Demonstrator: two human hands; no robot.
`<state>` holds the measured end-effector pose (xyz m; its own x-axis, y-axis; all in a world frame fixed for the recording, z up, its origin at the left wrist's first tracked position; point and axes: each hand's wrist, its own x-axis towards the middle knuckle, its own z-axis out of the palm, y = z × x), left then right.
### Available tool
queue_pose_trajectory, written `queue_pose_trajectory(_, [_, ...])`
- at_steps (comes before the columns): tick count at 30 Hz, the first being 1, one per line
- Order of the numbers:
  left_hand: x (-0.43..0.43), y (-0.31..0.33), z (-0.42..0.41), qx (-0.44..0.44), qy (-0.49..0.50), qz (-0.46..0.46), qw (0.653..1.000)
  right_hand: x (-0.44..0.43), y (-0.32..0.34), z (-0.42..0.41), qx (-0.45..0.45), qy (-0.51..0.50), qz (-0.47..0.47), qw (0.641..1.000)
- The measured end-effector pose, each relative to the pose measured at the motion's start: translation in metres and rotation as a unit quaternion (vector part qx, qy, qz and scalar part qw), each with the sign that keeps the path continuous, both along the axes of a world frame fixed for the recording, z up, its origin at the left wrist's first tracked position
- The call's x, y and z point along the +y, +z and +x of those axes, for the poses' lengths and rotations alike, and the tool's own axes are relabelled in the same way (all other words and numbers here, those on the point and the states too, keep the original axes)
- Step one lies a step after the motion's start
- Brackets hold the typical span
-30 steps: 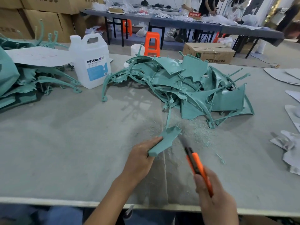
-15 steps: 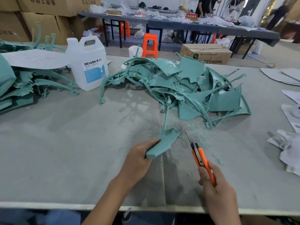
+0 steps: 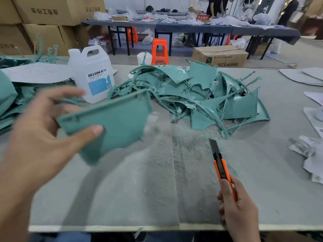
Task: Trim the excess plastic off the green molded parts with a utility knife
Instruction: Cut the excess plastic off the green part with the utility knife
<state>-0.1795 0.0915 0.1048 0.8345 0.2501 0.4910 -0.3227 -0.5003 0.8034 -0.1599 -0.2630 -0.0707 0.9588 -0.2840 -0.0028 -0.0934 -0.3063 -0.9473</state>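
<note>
1. Grey felt-covered worktable (image 3: 104,198) fills the view, dusted with pale green shavings (image 3: 183,137) in front of the person. Half a second ago the left hand held its piece low by the table. It is now raised towards the camera.
2. Heap of green molded parts (image 3: 201,95) lies mid-table beyond the shavings, with curved ribs and fan-shaped panels tangled together.
3. Left hand (image 3: 40,137), motion-blurred, grips the held green part (image 3: 120,123) with its thumb across the front and fingers behind. The part is a flat, matt wedge with a raised rib along its upper edge. It now shows face-on, where before it was edge-on.
4. White DEXCON jug (image 3: 94,74) stands capped to the left of the heap, and its contents cannot be told. A closed cardboard box (image 3: 220,55) sits beyond the table.
5. Right hand (image 3: 239,212) is curled round the orange utility knife (image 3: 221,165). The blade is extended, points at the heap and is well apart from the held part.
</note>
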Motion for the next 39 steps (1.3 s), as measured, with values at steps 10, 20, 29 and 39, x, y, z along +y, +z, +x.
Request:
queue_pose_trajectory(10, [-0.030, -0.053, 0.060, 0.217, 0.117, 0.381, 0.891, 0.019, 0.006, -0.007, 0.034, 0.093, 0.117, 0.988])
queue_pose_trajectory(20, [-0.013, -0.061, 0.068, 0.343, 0.001, 0.356, 0.869, 0.089, 0.024, -0.025, 0.142, 0.185, 0.357, 0.905])
queue_pose_trajectory(29, [-0.030, -0.055, 0.066, 0.352, 0.011, 0.460, 0.815, 0.134, 0.028, -0.017, 0.221, 0.176, 0.396, 0.874])
queue_pose_trajectory(39, [-0.031, -0.043, 0.073, 0.361, -0.011, 0.469, 0.806, 0.151, 0.022, -0.011, 0.239, 0.178, 0.374, 0.878])
